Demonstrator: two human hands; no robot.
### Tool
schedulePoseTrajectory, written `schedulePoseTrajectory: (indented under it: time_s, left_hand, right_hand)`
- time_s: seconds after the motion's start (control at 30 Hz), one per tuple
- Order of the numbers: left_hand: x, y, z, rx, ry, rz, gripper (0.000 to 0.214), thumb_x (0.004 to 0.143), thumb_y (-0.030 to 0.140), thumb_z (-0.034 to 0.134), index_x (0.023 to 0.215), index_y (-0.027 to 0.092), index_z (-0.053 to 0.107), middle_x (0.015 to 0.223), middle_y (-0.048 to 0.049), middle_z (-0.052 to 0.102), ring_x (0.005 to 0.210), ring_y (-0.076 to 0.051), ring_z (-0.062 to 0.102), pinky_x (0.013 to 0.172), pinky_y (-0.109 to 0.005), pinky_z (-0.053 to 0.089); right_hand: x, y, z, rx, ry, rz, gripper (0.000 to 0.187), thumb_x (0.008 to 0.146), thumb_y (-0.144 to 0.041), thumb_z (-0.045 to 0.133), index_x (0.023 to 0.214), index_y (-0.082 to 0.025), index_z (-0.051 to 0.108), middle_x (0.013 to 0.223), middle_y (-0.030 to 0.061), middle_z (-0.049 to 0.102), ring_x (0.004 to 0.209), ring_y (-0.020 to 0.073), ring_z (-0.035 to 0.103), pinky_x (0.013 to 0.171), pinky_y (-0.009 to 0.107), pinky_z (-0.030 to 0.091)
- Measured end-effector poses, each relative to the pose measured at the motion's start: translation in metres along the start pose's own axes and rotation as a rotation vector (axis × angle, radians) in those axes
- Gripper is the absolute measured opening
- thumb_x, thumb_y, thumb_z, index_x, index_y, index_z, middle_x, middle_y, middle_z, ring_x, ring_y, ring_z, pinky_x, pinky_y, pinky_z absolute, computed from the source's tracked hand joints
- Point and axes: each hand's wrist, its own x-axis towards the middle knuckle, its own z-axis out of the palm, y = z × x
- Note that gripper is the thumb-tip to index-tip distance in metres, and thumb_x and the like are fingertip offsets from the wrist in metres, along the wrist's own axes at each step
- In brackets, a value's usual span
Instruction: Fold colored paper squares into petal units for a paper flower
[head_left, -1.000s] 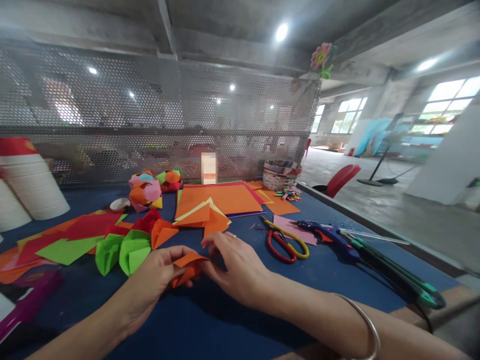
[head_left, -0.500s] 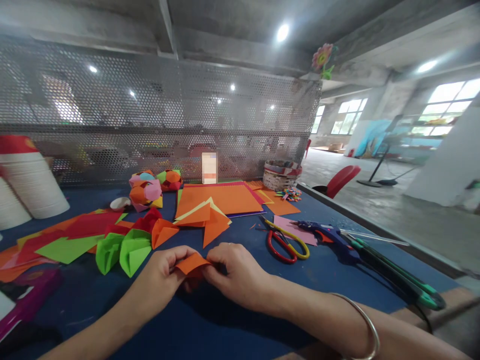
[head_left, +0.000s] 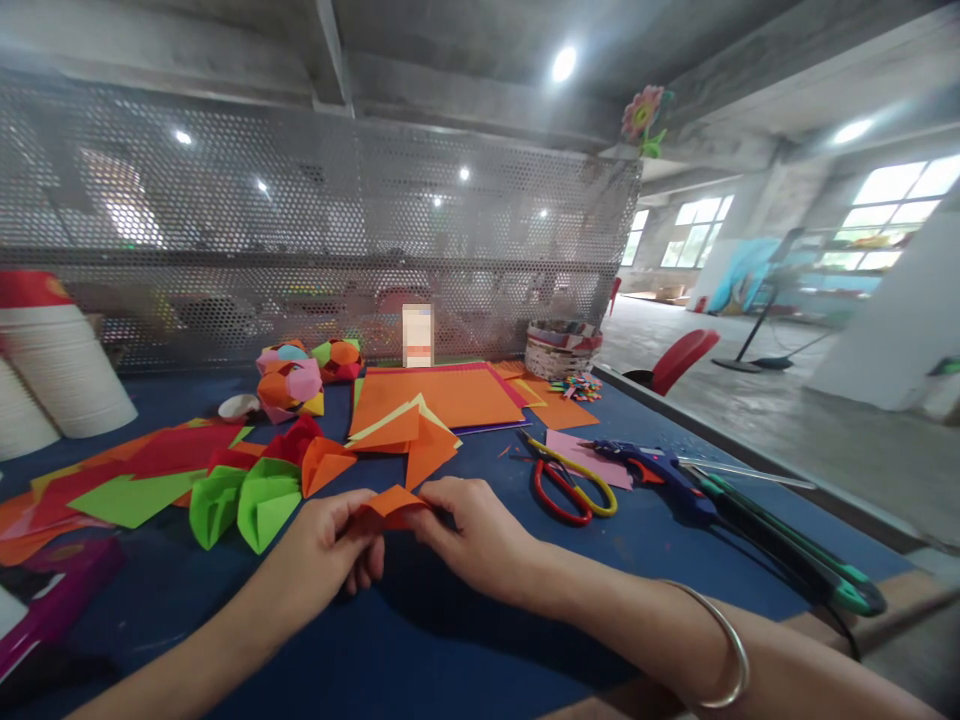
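Note:
Between my two hands, just above the blue table, is a small piece of folded orange paper (head_left: 397, 503). My left hand (head_left: 341, 540) pinches its left corner between thumb and fingers, the other fingers curled beneath. At the right corner, my right hand (head_left: 471, 525) grips the paper with thumb and forefinger. Green folded paper pieces (head_left: 268, 500) stand to the left of my left hand. Beyond the hands lie folded orange and cream papers (head_left: 429, 445). Scissors (head_left: 574, 485) with red and yellow handles rest to the right of my right hand.
A blue glue gun (head_left: 660, 465) and a green-black cutter (head_left: 787, 540) lie at the right. Coloured sheets (head_left: 150, 480) spread at left, near stacked paper cups (head_left: 75, 370). Farther back are paper balls (head_left: 289, 380), an orange sheet stack (head_left: 442, 395) and a woven basket (head_left: 562, 348).
The orange paper has tilted and risen slightly, its fold now peaking upward. My right hand has shifted a little up, and the lower fingers of my left hand show more.

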Motion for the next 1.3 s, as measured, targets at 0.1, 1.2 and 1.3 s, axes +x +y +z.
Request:
schedulePoseTrajectory:
  time_s: [0.1,1.2,1.3]
  left_hand:
    - [0.0014,-0.0013,-0.0008,0.008,-0.008,-0.033,0.040,0.071,0.058,0.054,0.068,0.018,0.055,0.051,0.0002,0.056,0.043,-0.011,0.050,0.045,-0.024,0.039]
    - [-0.0027,0.0004,0.0004,0.122,0.039,0.065,0.034,0.085,0.050,0.047,0.068,0.021,0.053,0.052,0.0052,0.040,0.045,-0.010,0.034,0.046,-0.024,0.025]
    - [-0.0057,0.0013,0.0012,0.163,0.070,0.115,0.025,0.082,0.041,0.047,0.070,0.020,0.054,0.061,0.0034,0.046,0.053,-0.010,0.037,0.051,-0.024,0.028]
  right_hand:
    - [0.0005,0.0001,-0.0006,-0.009,-0.003,0.004,0.023,0.093,-0.015,0.055,0.071,-0.016,0.060,0.068,-0.0014,0.061,0.062,0.0101,0.050,0.060,0.022,0.033]
    - [-0.0024,-0.0053,-0.0014,0.034,-0.067,-0.051,0.024,0.096,-0.015,0.053,0.076,-0.016,0.066,0.070,-0.0008,0.062,0.064,0.0108,0.052,0.064,0.021,0.036]
    - [-0.0020,-0.0040,-0.0003,0.028,-0.059,-0.046,0.021,0.092,-0.012,0.057,0.072,-0.016,0.063,0.067,-0.0023,0.059,0.063,0.0102,0.050,0.061,0.021,0.035]
